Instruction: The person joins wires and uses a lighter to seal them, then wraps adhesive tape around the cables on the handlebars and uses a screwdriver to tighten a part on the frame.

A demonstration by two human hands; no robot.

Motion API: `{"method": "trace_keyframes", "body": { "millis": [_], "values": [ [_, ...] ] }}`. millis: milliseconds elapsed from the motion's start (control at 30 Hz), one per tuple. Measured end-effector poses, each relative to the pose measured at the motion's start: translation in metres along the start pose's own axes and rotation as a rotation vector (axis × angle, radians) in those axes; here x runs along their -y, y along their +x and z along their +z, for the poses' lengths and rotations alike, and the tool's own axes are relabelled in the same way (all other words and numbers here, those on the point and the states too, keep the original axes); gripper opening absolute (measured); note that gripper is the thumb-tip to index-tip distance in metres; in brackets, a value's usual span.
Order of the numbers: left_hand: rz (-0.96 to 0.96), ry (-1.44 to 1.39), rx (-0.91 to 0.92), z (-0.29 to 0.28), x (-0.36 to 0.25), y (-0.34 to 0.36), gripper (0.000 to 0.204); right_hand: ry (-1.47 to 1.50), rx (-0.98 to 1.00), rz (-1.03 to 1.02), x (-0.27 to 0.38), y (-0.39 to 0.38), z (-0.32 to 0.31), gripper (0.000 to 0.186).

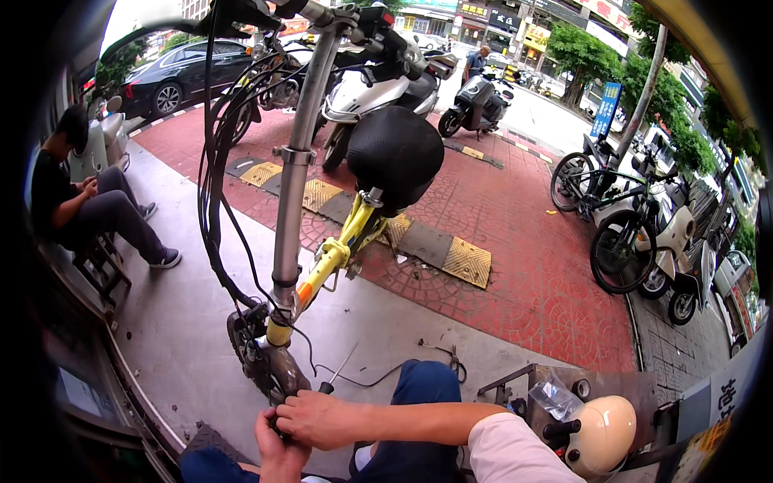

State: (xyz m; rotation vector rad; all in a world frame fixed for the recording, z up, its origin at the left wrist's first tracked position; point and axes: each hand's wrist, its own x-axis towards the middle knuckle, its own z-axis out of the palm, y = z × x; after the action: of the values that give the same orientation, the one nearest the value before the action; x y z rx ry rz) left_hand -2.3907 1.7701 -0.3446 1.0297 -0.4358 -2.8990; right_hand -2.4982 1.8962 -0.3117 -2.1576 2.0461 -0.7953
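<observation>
A yellow folding bicycle (328,266) with a grey steering stem (298,193) and a black saddle (396,154) stands upright before me. Low at its front wheel and brown-grey mudguard (283,372), my two hands meet. My left hand (278,451) is closed, its fingers pinched by a small dark part whose kind I cannot make out. Over it bends my right hand (314,419), also closed; what its fingertips grip is hidden. A screwdriver (327,387) with a dark handle and thin shaft shows just beyond my right knuckles, apparently on the floor.
Pliers (451,358) lie on the grey floor. A cream helmet (604,435) and a clear plastic bag (555,396) rest at the right. Someone sits on a stool (103,262) at left. Speed-bump strips (423,241), a white scooter (362,101) and parked bicycles (620,241) stand beyond.
</observation>
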Motion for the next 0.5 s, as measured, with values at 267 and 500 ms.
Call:
{"method": "trace_keyframes", "body": {
  "millis": [267,500],
  "values": [
    [0.044,0.121,-0.009,-0.023,0.010,0.015,0.036,0.152,0.009,0.061,-0.006,-0.012,0.010,0.021],
    [-0.081,0.231,-0.123,-0.053,0.001,0.011,0.043,0.229,-0.030,0.269,-0.047,-0.030,0.026,0.026]
  ]
}}
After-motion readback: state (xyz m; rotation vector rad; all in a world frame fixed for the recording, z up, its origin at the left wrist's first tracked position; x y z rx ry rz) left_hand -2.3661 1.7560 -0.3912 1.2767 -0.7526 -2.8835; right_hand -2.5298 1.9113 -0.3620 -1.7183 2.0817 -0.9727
